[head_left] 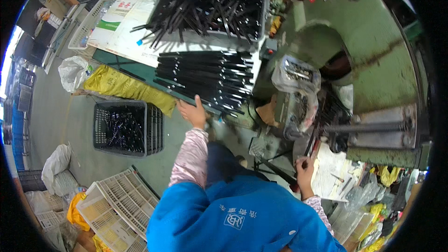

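My left hand (192, 113) is at the near edge of the worktable, thumb and fingers apart, close to the ends of a layer of black strips (205, 77). These long, shiny strips lie side by side. At the right, my right hand (305, 171) has its fingers closed in a pinch on a thin black strip (311, 143), which runs up toward the green machine (373, 46). Part of that strip is lost among dark machine parts. Beyond the laid-out strips, a grey crate (265, 7) holds a heap of similar black pieces, some jutting over its front.
A dark crate (156, 133) of black pieces stands on the floor at left, below a yellow sack (128, 86). White plastic crates (116, 205) lie nearer. A clear plastic tub (298, 77) of small parts sits by the machine. A dark bar (277, 171) lies left of my right hand.
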Available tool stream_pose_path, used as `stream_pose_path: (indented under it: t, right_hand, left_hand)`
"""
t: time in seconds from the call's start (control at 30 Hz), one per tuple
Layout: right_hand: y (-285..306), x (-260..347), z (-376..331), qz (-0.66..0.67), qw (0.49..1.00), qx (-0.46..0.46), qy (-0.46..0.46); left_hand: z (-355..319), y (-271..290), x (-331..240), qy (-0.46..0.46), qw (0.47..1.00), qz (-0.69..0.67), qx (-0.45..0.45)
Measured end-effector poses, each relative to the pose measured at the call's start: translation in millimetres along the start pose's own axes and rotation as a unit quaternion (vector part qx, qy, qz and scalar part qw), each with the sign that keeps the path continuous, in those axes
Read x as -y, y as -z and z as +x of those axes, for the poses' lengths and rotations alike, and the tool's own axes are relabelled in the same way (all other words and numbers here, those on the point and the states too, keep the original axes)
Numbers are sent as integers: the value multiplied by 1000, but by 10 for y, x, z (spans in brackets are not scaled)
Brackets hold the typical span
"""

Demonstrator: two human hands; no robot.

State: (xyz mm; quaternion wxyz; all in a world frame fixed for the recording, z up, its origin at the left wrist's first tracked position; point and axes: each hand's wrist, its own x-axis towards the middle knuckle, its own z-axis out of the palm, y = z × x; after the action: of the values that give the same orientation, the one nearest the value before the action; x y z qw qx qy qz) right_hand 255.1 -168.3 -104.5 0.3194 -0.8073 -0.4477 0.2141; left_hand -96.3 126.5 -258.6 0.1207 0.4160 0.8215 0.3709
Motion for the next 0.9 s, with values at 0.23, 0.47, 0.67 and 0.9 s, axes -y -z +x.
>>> stream_pose_path:
  t: [0.23, 0.47, 0.67, 0.9]
  right_hand:
    - [-327, 149, 99, 36, 997, 57, -38]
    - [-670, 520, 182, -3, 995, 99, -10]
    - [-792, 636, 4, -1, 990, 122, -70]
    - [-678, 646, -40, -18, 990, 124, -58]
  left_hand:
    - [1450, 743, -1581, -275, 923, -211, -169]
    - [3054, 16, -2213, -454, 890, 34, 3]
    - [2740, -284, -2374, -443, 886, 135, -37]
    - [2015, 318, -2509, -495, 868, -18, 23]
